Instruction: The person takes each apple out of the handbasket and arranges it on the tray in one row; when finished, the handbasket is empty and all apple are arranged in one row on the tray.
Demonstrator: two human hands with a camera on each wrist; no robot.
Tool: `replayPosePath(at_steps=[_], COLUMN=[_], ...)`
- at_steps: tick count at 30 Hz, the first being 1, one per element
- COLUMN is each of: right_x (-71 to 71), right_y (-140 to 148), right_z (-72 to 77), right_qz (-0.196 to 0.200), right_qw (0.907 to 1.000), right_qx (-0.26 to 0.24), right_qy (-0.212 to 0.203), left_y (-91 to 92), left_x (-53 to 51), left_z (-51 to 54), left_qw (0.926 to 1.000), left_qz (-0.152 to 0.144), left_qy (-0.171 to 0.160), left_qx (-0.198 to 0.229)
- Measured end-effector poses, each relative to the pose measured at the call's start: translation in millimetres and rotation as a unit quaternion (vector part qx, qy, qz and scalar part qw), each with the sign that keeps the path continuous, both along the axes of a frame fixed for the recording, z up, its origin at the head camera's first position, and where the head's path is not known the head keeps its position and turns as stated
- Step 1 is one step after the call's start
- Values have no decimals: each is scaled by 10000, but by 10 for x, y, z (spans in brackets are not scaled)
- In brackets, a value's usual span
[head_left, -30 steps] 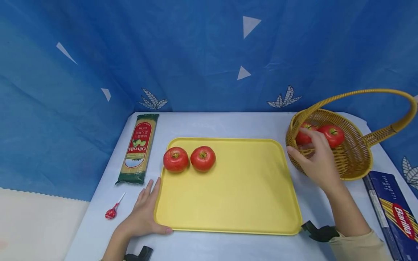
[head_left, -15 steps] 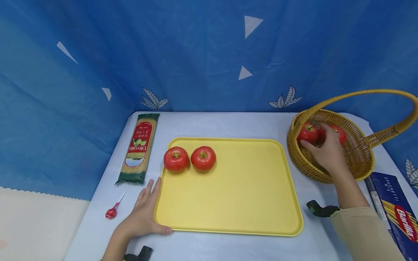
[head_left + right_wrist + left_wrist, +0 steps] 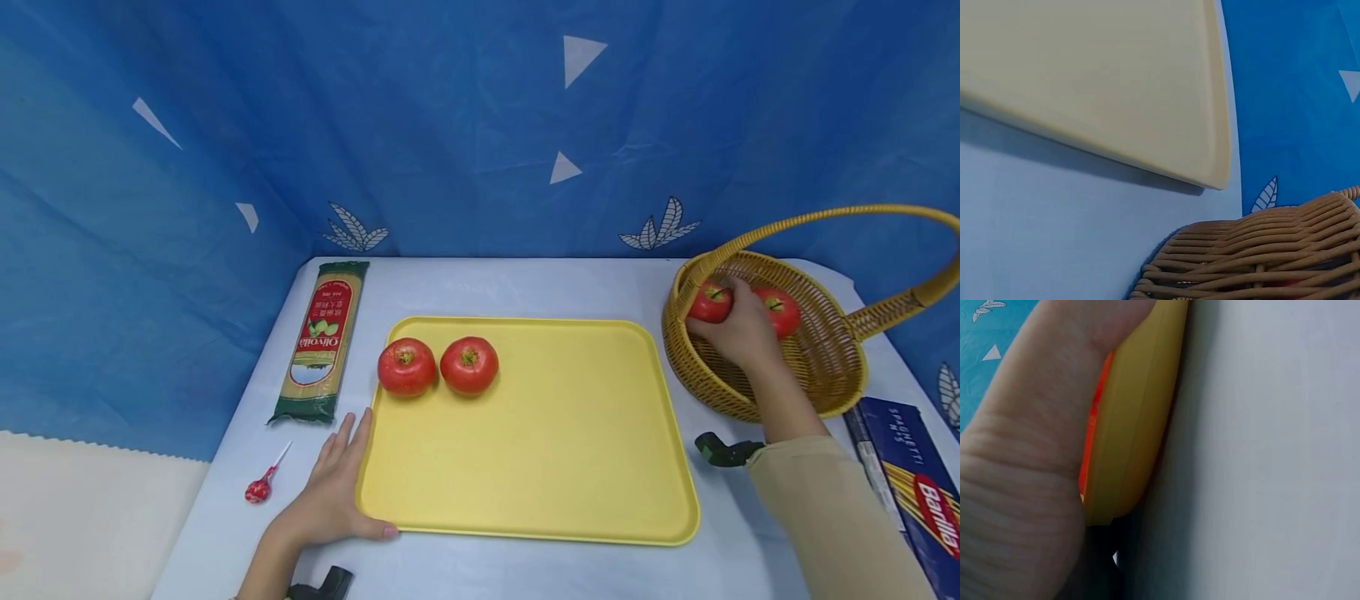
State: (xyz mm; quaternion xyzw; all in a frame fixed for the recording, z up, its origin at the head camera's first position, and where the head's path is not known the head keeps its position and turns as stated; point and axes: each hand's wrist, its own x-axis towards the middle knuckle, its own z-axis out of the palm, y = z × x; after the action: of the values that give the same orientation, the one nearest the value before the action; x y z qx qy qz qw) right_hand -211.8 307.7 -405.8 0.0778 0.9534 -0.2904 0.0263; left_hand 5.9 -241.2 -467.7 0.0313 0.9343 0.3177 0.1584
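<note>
Beyond the far edge of the yellow tray (image 3: 555,450), a blue cloth backdrop (image 3: 480,125) with white triangles rises behind the white table (image 3: 525,287). That tray lies flat on the table. Right of the tray, near its far right corner, stands the wicker basket (image 3: 705,379), handle up. Farther right of the tray and nearer the person lies a Barilla spaghetti box (image 3: 911,475); left of the tray lies a pasta packet (image 3: 322,342).

The left hand (image 3: 330,492) is released, fingers extended along the tray's left edge, just as 1 second ago. The right hand (image 3: 746,329) differs: spread above the basket's rim 1 second ago, it has now reached in and grasps the nearer apple (image 3: 708,304).

This apple sits in the basket, within the right hand and well apart from the left. The farther apple (image 3: 780,312) lies beside the right hand. Near the tray's far left corner sit the left tray apple (image 3: 406,367) and right tray apple (image 3: 469,366). Left of the tray, near the left hand, lies 1 red lollipop (image 3: 259,487).
</note>
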Motion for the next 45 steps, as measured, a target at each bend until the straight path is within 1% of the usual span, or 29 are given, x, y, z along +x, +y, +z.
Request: replayPosePath(at_steps=[3,10,15,18,21,27,31,35,37,40,45], right_x=[-14,2,64,153,285,598,790,952,1012,1070,1094], right_y=[-7,-9,-16,-31,-49,-142,-260,-408,-488,-622,-888], right_z=[15,30,44,75,149,385,543,660,695,731,702], right_qz=[15,-27,-44,-69,-133,-369,-438,-418,-326,-76,510], right_qw=[9999,9997,9999,9998,9990,9958,9914,9869,9852,9826,9768], right_qx=[101,33,83,100,147,70,-44,-138,-245,-349,-522], right_qy=[-89,-258,-79,161,391,832,1234,1554,1665,1825,2015], left_y=[-2,-3,-4,-2,0,2,0,-4,-6,-9,-10], left_x=[4,8,6,11,16,20,20,16,13,8,2], left_z=[-4,-13,-34,-35,-22,16,25,18,13,9,2], left_qw=[10000,10000,9998,9999,9999,10000,10000,10000,10000,9998,9998], left_qz=[0,-11,-13,0,10,17,31,7,-10,-51,-64], left_qy=[9,47,104,96,68,13,31,63,85,155,179], left_qx=[9,85,155,138,120,74,50,49,47,67,78])
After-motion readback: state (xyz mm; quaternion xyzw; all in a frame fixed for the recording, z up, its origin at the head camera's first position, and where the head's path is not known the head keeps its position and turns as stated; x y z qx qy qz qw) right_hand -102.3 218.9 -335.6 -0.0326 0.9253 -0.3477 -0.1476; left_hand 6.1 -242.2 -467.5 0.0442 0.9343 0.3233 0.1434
